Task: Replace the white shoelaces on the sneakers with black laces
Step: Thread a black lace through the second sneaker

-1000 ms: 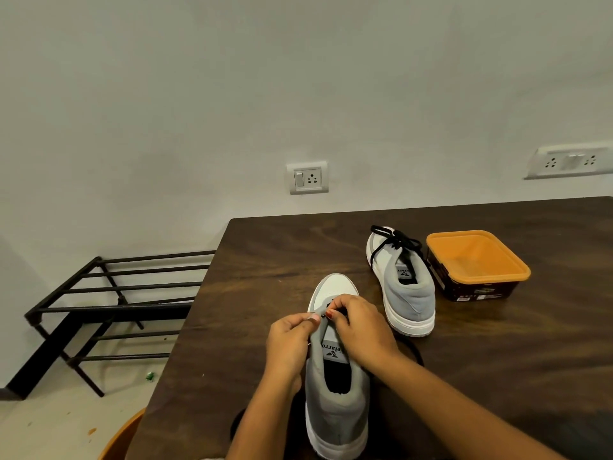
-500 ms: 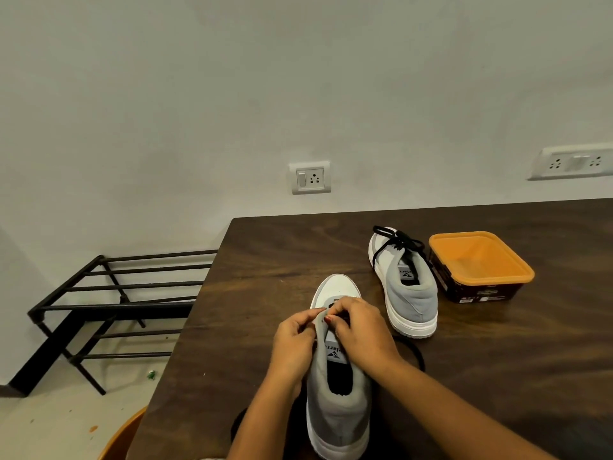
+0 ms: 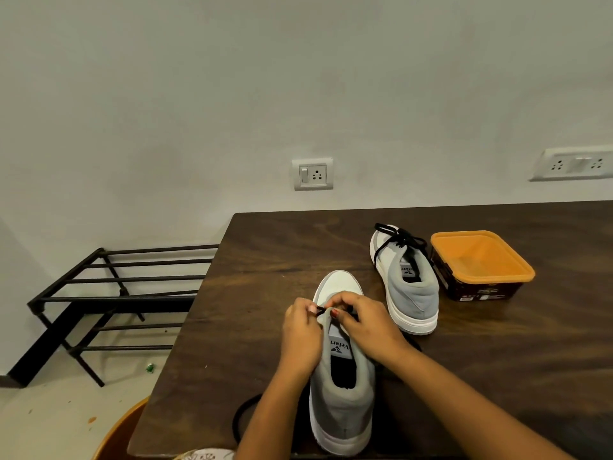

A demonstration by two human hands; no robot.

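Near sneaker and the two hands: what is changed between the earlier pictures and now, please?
Very little. The left hand and right hand stay over the tongue of the near sneaker, both pinching the black lace; a short piece of it now shows between their fingertips. The far sneaker and orange tub stayed where they were.

I am in a home room; a bare shoe rack stands beside my wooden counter; wall sockets behind.
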